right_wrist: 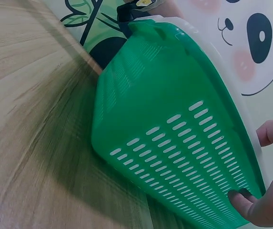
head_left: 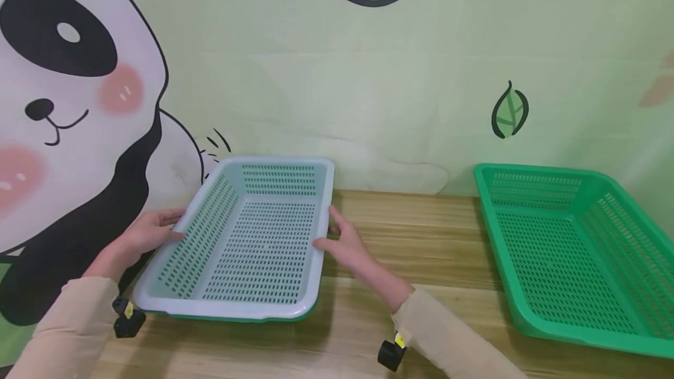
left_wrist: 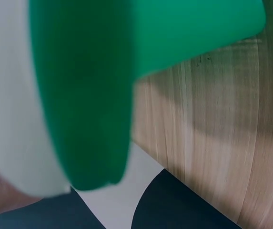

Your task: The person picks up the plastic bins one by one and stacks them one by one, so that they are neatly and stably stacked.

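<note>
A white perforated plastic basket sits nested inside a green basket, whose outer wall shows in the right wrist view. My left hand grips their left rim, with the thumb at the edge. On the right side, my right hand holds the two rims together, fingers on both sides of the edge in the right wrist view. The left wrist view has the white rim and green rim close up; most of the left hand is hidden there.
A second green basket stands at the right on the wooden table. Behind the table hangs a pale green backdrop with a printed panda and leaves. Each wrist carries a small black camera.
</note>
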Demonstrator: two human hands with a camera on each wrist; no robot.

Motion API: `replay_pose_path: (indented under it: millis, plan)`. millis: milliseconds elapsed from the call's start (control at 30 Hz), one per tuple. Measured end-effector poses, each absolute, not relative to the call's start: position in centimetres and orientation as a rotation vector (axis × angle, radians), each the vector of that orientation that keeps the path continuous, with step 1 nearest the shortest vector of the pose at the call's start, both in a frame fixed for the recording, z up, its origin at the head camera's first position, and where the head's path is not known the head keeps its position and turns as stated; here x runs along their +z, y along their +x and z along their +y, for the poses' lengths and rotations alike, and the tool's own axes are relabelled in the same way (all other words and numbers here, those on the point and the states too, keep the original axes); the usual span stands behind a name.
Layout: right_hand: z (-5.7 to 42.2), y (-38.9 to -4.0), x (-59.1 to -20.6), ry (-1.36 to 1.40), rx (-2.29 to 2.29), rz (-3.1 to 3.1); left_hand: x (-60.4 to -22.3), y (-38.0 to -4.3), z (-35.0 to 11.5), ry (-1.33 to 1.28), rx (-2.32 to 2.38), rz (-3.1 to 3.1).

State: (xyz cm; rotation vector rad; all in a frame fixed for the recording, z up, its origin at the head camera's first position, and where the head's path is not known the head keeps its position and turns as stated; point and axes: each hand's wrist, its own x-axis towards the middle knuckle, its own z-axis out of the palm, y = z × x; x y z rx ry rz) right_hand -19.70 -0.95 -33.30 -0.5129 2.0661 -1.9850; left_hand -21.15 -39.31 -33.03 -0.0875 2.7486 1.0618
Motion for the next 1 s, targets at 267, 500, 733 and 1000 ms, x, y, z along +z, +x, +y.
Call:
replay_pose_path:
  millis: [267, 500, 733, 1000]
  plan:
    - [-1.1, -21.2, -35.6, -0.485, -2.022, 2.055, -30.1, -19.2, -35.8, -0.098, 1.028, 2.753]
    - [-1.2, -21.5, -36.4, -0.452, -2.036, 2.086, -31.3, -20.1, -36.6, -0.092, 1.064, 2.759]
    - [-0.7, -21.6, -36.4, -0.415, -2.037, 2.101, -30.9, -20.2, -35.9, -0.126, 1.08, 2.726]
    - [0.0, -21.8, -36.5, -0.408, -2.019, 2.141, -30.1, -19.9, -34.5, -0.141, 1.037, 2.739]
